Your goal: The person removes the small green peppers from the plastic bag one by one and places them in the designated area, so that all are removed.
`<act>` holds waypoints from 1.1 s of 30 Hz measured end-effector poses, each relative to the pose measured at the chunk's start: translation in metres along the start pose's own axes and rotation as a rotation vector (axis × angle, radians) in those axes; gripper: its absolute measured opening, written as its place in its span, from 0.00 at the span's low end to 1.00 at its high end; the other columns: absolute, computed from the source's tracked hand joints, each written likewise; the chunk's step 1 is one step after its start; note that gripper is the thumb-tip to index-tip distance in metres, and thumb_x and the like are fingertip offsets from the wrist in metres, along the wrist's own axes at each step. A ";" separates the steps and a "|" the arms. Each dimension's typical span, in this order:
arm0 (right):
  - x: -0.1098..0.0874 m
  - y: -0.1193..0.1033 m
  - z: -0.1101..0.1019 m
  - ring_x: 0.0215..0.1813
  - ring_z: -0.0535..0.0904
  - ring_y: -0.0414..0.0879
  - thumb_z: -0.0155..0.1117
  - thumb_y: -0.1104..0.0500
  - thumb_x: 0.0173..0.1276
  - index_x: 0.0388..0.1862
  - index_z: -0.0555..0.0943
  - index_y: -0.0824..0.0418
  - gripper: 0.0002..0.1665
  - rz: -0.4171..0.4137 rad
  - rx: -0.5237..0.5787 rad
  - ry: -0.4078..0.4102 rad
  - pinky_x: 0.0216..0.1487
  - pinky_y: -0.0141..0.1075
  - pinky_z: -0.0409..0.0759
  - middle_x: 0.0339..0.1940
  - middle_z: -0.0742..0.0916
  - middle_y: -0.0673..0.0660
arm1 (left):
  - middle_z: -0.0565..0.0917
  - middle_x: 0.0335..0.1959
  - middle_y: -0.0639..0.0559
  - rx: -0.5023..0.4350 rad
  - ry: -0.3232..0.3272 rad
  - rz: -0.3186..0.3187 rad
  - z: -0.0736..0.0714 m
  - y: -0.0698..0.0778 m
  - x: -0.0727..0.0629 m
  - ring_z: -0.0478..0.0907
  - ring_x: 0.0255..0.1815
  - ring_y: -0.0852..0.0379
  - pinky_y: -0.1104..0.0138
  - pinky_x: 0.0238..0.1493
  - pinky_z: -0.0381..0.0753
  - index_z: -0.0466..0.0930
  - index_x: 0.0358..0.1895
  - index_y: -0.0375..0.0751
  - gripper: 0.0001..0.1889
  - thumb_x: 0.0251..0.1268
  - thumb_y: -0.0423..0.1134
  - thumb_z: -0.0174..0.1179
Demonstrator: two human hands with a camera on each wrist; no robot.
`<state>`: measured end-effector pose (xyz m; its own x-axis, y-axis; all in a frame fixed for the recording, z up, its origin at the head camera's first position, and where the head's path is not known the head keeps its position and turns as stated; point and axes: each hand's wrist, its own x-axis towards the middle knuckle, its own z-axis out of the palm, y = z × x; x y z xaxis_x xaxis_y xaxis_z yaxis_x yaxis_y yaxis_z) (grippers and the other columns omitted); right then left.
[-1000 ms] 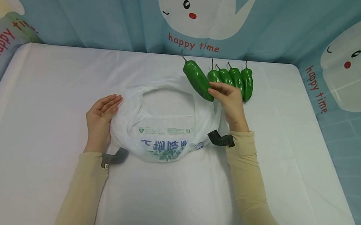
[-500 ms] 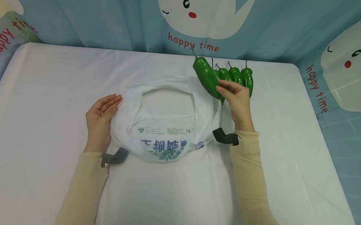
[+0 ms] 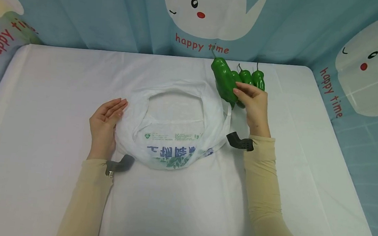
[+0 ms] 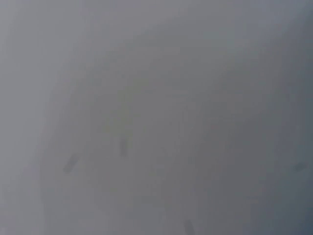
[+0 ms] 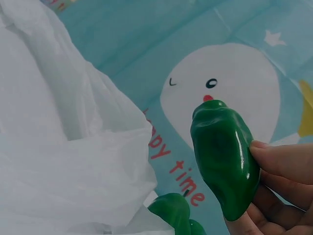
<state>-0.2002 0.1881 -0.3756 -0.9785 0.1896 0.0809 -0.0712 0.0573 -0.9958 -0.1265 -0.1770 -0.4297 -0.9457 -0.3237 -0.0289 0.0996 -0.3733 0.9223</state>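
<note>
A green pepper is pinched in the right hand near the worktop's far edge, above the plastic bag, whose rim is steadied by the flat, relaxed left hand.

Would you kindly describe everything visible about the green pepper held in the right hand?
The green pepper is glossy, smooth and plastic-looking, long and plump, with a thin dark stem at its far end. The right hand holds it near its lower end, fingers curled round one side. It is lifted off the table, tilted with the stem pointing up and away, just beyond the right rim of the white plastic bag. It partly hides the other green peppers lying behind it.
</note>
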 end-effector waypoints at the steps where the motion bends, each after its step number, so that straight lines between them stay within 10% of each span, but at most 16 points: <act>1: 0.000 0.000 0.000 0.40 0.79 0.43 0.67 0.70 0.59 0.41 0.85 0.67 0.10 -0.004 0.001 0.005 0.40 0.27 0.79 0.34 0.86 0.50 | 0.82 0.48 0.39 0.002 0.000 0.000 0.000 0.000 0.000 0.80 0.52 0.50 0.69 0.57 0.74 0.75 0.53 0.24 0.17 0.61 0.14 0.49; 33: 0.007 0.008 -0.025 0.36 0.79 0.41 0.68 0.66 0.59 0.43 0.85 0.67 0.12 0.054 0.066 0.157 0.36 0.27 0.78 0.34 0.84 0.53 | 0.83 0.47 0.40 -0.002 0.007 0.002 -0.001 -0.002 0.002 0.80 0.51 0.51 0.68 0.57 0.75 0.77 0.51 0.26 0.17 0.60 0.14 0.49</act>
<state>-0.2026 0.2147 -0.3821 -0.9396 0.3413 0.0274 -0.0368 -0.0210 -0.9991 -0.1279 -0.1774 -0.4322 -0.9434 -0.3303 -0.0301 0.1017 -0.3746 0.9216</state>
